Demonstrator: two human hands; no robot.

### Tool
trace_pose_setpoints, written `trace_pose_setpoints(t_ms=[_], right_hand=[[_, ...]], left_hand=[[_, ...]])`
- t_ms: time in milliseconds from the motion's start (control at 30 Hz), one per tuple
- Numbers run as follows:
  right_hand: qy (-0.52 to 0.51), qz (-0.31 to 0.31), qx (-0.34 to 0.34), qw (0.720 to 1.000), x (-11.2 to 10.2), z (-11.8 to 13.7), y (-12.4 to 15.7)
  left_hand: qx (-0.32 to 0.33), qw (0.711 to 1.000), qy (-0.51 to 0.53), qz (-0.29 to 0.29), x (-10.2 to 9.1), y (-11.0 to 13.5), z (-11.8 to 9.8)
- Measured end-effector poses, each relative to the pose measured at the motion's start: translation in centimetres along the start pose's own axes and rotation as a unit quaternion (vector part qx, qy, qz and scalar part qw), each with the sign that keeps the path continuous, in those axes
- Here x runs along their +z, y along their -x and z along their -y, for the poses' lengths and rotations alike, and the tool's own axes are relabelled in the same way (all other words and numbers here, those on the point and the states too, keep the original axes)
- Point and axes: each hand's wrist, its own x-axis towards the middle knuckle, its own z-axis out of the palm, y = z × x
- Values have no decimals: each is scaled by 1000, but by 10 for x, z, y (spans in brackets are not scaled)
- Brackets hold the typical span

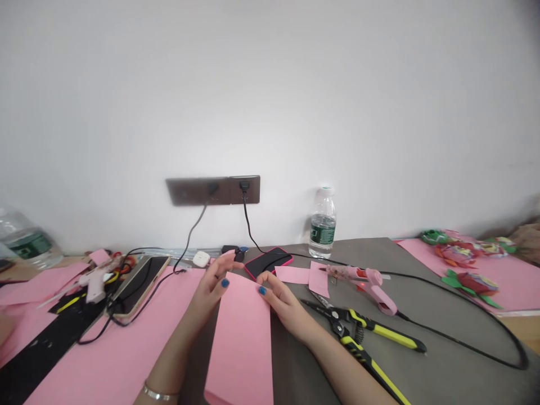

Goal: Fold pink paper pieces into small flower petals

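A long strip of pink paper (pixel 244 337) stands before me, its lower end curled or folded over. My left hand (pixel 213 287) is at its top left corner, thumb on the near face and the other fingers reaching past the top edge. At the top right corner, my right hand (pixel 282 301) pinches the paper between thumb and curled fingers. Just behind the paper lies a phone with a pink edge (pixel 270 261). Pliers with yellow and black handles (pixel 350 326) rest beside my right forearm. Two small pink paper pieces (pixel 291 274) lie past my right hand.
A pink glue gun (pixel 371 284) with a black cable lies at right. A water bottle (pixel 323 225) stands by the wall. Paper flowers (pixel 472 284) sit at far right. Left are another phone (pixel 141 287), a second glue gun (pixel 96 284) and a large pink sheet (pixel 113 354).
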Motion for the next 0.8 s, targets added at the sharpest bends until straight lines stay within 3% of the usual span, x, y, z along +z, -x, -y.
trace_pose_setpoints(t_ms=[200, 333, 433, 533, 633, 700, 800], right_hand=[[-4, -21, 22, 1000, 0, -5, -1], [-16, -44, -27, 999, -1, -5, -2], [-48, -67, -20, 996, -4, -3, -3], [-131, -64, 60, 988, -7, 1, -2], [-179, -43, 112, 977, -10, 7, 1], [-176, -4, 109, 978, -13, 10, 2], [-125, 103, 149, 976, -17, 14, 4]], left_hand=[[16, 999, 8, -36, 12, -3, 8], [9, 999, 39, -27, 10, 0, 1], [-43, 998, 35, 38, -3, 4, -6], [-165, 977, 24, 136, -19, 9, -13], [-242, 951, -16, 191, -30, 12, -19], [-259, 936, -42, 236, -35, 13, -23], [-246, 909, -93, 323, -36, 13, -26]])
